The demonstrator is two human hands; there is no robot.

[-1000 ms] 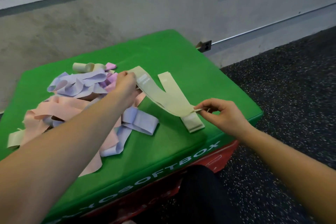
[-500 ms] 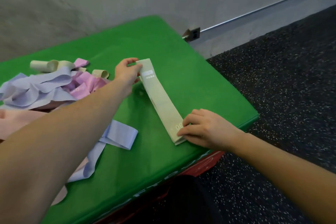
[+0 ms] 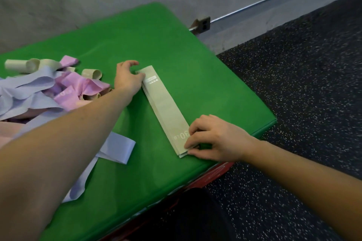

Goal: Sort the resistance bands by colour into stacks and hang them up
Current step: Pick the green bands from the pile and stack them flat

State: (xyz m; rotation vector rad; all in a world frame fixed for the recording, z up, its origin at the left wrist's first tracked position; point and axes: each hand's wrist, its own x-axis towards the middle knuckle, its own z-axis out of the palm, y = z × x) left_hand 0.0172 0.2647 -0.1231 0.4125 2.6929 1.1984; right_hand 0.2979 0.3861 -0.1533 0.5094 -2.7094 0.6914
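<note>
A flat stack of pale green resistance bands (image 3: 166,107) lies diagonally on the green soft box (image 3: 195,60), with "30 LB" printed at its near end. My left hand (image 3: 126,79) pinches the far end of the stack with curled fingers. At the near end, my right hand (image 3: 217,137) grips the stack, fingers on top and thumb at the edge. To the left sits a mixed pile with lilac bands (image 3: 29,84), pink bands (image 3: 78,88) and curled pale green bands (image 3: 92,73). A peach band (image 3: 5,131) is partly hidden by my left arm.
A loose lilac band (image 3: 117,147) trails from the pile toward the box's front edge. The box stands against a grey wall, with a metal bracket (image 3: 202,24) and rail behind its right corner. Dark speckled rubber floor (image 3: 293,84) lies to the right.
The pale green band stretched in the air between both hands one second ago now lies flat on the stack. Both hands have settled on its ends.
</note>
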